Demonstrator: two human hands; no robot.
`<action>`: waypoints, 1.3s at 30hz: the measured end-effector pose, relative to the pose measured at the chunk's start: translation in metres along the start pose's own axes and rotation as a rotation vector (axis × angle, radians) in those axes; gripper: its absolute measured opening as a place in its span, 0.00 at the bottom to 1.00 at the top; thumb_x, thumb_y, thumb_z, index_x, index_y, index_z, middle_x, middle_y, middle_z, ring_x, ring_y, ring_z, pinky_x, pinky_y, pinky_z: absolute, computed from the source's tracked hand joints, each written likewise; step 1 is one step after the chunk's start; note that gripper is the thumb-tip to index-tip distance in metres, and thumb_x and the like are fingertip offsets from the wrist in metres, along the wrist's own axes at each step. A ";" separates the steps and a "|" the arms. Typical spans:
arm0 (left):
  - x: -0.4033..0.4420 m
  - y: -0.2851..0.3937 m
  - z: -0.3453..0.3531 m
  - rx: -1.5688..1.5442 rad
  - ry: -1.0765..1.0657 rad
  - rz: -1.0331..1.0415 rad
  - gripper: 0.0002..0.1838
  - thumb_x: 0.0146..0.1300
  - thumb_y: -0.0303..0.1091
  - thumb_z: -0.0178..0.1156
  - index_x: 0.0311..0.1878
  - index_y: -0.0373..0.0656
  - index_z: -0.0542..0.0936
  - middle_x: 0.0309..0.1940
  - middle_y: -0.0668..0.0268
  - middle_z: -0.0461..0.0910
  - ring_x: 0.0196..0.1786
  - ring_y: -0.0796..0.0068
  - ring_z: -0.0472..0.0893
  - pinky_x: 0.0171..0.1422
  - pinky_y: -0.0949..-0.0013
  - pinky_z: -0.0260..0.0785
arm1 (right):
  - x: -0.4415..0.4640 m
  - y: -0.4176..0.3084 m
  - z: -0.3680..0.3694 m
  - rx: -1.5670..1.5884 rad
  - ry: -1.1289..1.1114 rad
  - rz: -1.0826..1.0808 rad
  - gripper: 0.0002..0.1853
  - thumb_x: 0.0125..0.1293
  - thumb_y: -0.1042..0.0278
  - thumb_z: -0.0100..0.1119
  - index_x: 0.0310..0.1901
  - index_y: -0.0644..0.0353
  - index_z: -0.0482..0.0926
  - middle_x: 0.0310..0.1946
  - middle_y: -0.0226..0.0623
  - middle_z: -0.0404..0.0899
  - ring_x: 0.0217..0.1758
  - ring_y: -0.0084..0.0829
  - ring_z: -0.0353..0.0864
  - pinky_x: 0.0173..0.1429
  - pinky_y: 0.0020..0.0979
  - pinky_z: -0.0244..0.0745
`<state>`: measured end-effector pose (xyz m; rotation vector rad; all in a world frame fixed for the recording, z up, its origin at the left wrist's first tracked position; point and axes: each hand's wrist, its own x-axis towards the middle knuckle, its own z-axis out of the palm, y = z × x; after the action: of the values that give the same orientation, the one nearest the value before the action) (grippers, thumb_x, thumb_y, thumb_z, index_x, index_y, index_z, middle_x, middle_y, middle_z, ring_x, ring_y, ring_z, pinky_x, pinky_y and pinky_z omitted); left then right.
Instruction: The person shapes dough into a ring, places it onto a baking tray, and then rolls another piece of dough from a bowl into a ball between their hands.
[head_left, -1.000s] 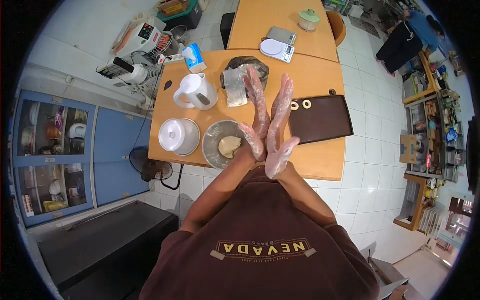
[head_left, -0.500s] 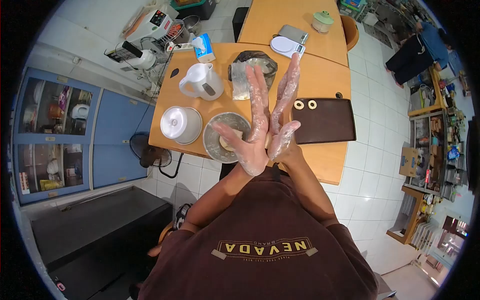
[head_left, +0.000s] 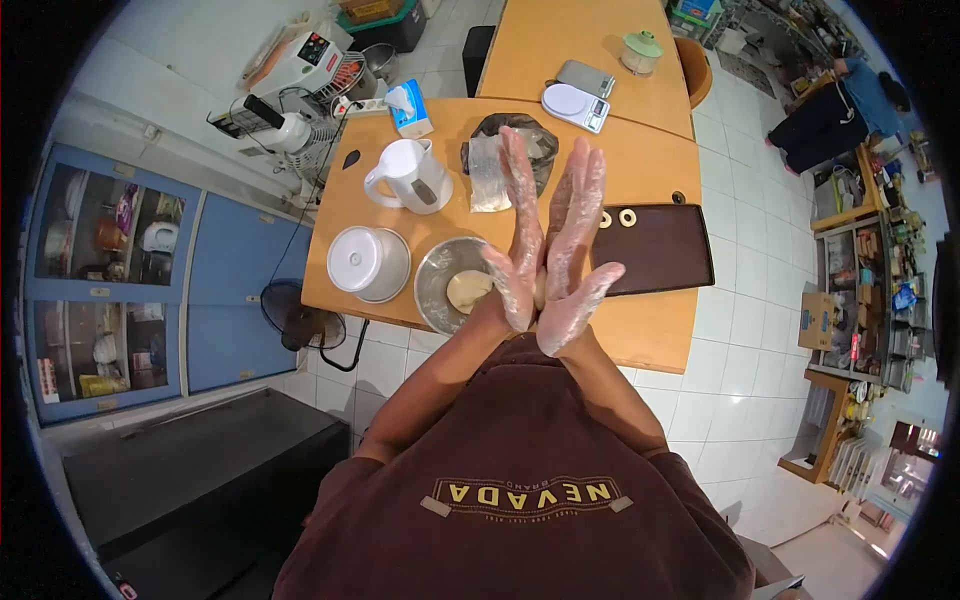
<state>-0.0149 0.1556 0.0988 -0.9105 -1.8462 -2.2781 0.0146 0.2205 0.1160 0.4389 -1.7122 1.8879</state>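
Note:
My left hand [head_left: 518,235] and my right hand [head_left: 575,245], both in clear floury gloves, are raised palm to palm with fingers stretched out. A small pale dough piece [head_left: 540,290] shows between the heels of the palms, mostly hidden. Beside my left wrist, a metal bowl [head_left: 432,282] holds a lump of dough [head_left: 468,290]. Right of my right hand is a dark tray [head_left: 655,250] with a dough ring [head_left: 628,217] and another, partly covered, at its far left corner.
On the table [head_left: 400,235] are a white kettle [head_left: 412,178], a lidded white tub [head_left: 368,262], a tissue box [head_left: 412,112], plastic bags [head_left: 490,175] and a white scale [head_left: 575,105]. A person [head_left: 840,115] stands at the far right.
My palms stay together while sliding against each other: my left hand came nearer my body, then moved forward again, and my right did the reverse. The view has shifted slightly.

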 end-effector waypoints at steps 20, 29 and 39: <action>0.010 0.015 0.000 -0.350 -0.031 -0.145 0.60 0.65 0.84 0.12 0.86 0.44 0.35 0.88 0.64 0.30 0.88 0.65 0.27 0.87 0.55 0.13 | 0.008 0.020 0.013 -0.061 0.124 0.096 0.53 0.72 0.20 0.10 0.85 0.57 0.33 0.87 0.46 0.30 0.90 0.47 0.27 0.88 0.54 0.24; -0.002 -0.006 0.002 -0.105 -0.051 0.081 0.62 0.63 0.86 0.12 0.86 0.43 0.32 0.88 0.61 0.27 0.88 0.61 0.26 0.87 0.51 0.17 | -0.017 0.026 -0.006 0.044 0.046 0.046 0.52 0.74 0.22 0.10 0.84 0.59 0.34 0.87 0.48 0.32 0.90 0.47 0.28 0.88 0.52 0.25; -0.018 0.022 0.032 -0.376 0.076 -0.132 0.67 0.59 0.91 0.20 0.87 0.43 0.36 0.88 0.59 0.34 0.88 0.59 0.34 0.87 0.54 0.21 | 0.003 0.015 -0.022 0.054 0.019 0.049 0.53 0.74 0.21 0.13 0.84 0.61 0.33 0.86 0.50 0.32 0.89 0.49 0.28 0.88 0.54 0.24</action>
<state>0.0214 0.1737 0.1126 -0.7432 -1.5170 -2.7584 0.0062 0.2419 0.1023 0.4019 -1.6772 1.9715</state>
